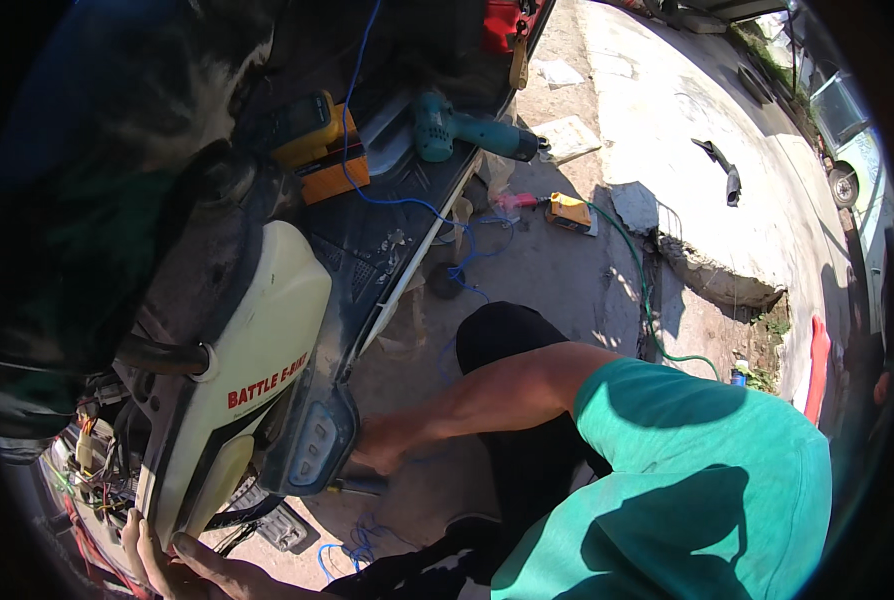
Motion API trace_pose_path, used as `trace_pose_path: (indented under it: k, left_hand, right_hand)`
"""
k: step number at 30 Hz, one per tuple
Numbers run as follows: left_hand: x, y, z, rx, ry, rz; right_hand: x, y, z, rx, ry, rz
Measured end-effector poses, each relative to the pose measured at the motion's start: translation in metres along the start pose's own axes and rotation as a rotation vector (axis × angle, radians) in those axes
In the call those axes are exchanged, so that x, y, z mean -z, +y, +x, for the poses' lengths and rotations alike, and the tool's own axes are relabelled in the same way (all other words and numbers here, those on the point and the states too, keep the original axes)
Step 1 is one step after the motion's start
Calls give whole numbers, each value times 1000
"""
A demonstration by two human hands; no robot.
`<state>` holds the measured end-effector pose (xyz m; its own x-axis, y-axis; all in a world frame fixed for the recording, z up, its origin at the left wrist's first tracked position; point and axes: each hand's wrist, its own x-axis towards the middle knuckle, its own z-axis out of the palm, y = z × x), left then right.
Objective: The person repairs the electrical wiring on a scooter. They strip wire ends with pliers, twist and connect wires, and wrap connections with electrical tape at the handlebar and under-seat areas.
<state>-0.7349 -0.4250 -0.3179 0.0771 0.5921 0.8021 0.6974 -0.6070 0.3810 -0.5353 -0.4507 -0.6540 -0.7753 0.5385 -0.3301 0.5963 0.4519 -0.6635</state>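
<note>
My left hand [184, 566] is at the lower left, its fingers and thumb around the lower end of a cream side panel [282, 300] with red lettering on an electric scooter; whether it grips is unclear. My right hand is out of view. Exposed wires [102, 465] lie left of the panel. On the dark footboard [409, 176] rest a teal cordless drill [447, 131], an orange box [334, 176] and a yellow multimeter [308, 127]. A co-worker in a green T-shirt [664, 480] bends beside the scooter, one hand [379, 442] near its lower side.
A blue cable [417, 201] runs over the footboard to the ground. A green cable [646, 307] crosses the ground by a broken concrete edge [717, 281]. A yellow box [568, 211] and a black part [723, 172] lie beyond; a vehicle [852, 150] stands far right.
</note>
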Motion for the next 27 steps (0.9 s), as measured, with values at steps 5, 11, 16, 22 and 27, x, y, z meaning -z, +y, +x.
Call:
trace_pose_path:
  k: [5,11,16,22,27]
  left_hand:
    - [-19,33,25,-29,-118,100]
    - [-20,25,21,-99,-154,218]
    - [-28,31,23,-92,-112,147]
    - [-24,26,18,-47,-144,140]
    - [-17,31,16,-17,-144,145]
  right_hand:
    - [26,44,-57,-115,-243,408]
    - [39,111,-130,-316,-271,17]
    - [54,118,-145,-464,-304,-98]
    - [1,124,-128,-367,-162,-120]
    - [20,87,-118,-338,-201,-203]
